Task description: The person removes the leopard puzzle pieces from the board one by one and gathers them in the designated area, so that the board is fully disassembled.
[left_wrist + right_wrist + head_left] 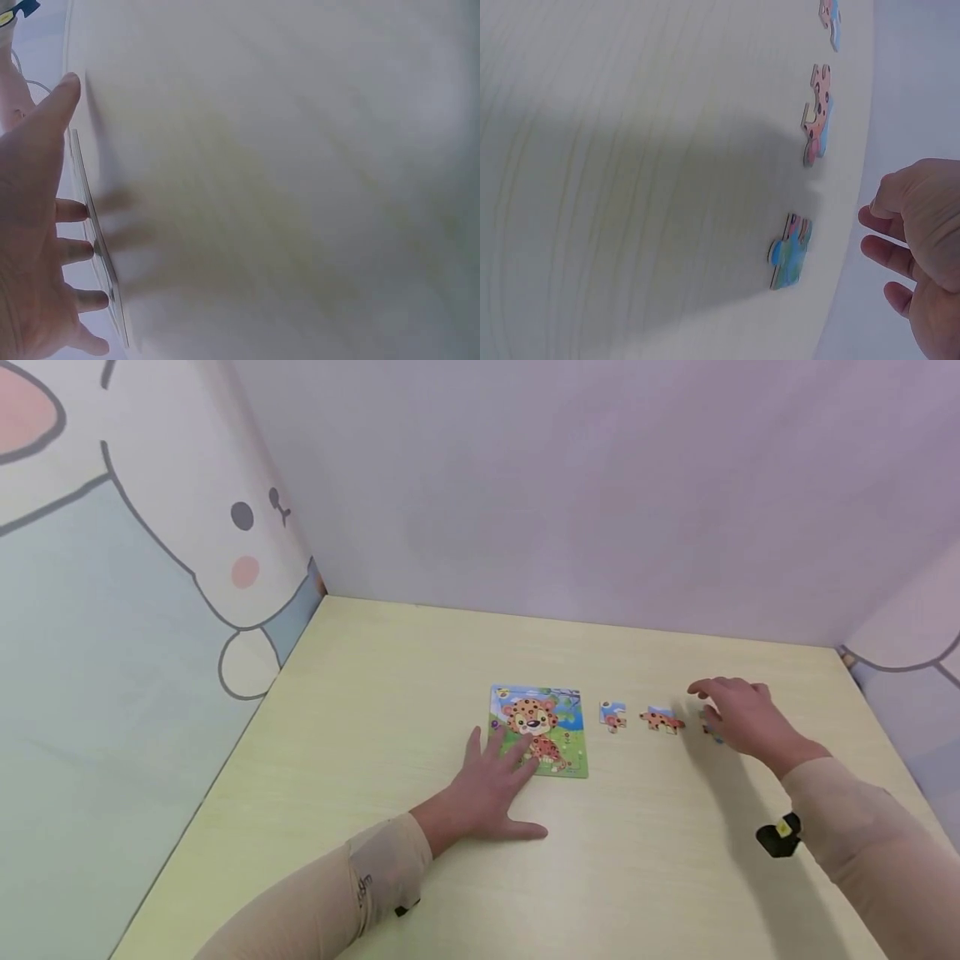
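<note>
With fingers spread and the thumb out to the side, my left hand (487,789) touches the lower left of a leopard picture puzzle board (566,739); the left wrist view shows the board edge-on beneath the fingertips. My right hand (746,714) hovers above the table with loosely bent fingers and nothing in them. Below it lies a blue-green puzzle piece (791,255), mostly hidden by the hand in the head view. Two more pieces lie in a row toward the board: an orange spotted one (662,720) and a blue one with an orange corner (612,714).
The pale wooden table (360,693) meets a plain lilac wall (555,502) behind. A wall with a cartoon animal print (247,527) stands along the left side, and another printed wall (911,627) is at the right.
</note>
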### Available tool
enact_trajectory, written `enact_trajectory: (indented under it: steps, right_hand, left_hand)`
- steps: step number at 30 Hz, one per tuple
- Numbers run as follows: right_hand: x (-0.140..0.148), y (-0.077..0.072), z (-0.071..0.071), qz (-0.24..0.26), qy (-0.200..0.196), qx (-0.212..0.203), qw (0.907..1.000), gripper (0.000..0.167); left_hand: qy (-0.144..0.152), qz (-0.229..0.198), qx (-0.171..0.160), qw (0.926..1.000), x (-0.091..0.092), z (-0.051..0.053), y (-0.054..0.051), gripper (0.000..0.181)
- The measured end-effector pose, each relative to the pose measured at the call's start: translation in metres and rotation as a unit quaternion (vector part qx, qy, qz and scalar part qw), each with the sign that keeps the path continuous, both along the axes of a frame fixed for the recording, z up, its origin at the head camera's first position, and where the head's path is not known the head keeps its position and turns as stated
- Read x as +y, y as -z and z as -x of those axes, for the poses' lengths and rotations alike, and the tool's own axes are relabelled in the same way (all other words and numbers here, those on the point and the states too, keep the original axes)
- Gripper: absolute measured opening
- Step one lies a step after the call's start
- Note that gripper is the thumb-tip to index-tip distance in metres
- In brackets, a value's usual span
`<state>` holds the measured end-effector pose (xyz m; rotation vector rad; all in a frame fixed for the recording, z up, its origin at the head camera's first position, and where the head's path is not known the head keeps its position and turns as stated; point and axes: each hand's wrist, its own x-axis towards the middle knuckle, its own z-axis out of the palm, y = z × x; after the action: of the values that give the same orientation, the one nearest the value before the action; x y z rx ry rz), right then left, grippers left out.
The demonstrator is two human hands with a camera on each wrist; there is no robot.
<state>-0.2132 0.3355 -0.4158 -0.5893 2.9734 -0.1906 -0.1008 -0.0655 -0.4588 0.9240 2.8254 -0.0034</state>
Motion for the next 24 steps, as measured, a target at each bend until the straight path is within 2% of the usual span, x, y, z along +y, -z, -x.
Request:
enact_trajectory:
  steps: [12,17,24]
  right_hand:
    - [-0.035,-0.004,-0.001,0.026,-0.039,0.032,0.9984,0.034]
    - [-0.056,-0.006,-0.002,0.029,-0.054,0.029,0.9977,0.034]
    - [-0.087,-0.007,-0.003,0.033,-0.087,0.039,0.9949,0.034]
  left_hand:
    - [-0.013,-0.024,0.004,0.9996,-0.009,-0.01,0.003,0.097]
    - [-0.022,-0.032,0.006,0.9992,-0.013,-0.018,0.004,0.097]
    - [-0.014,-0.022,0.004,0.9997,-0.01,-0.03,0.004,0.097]
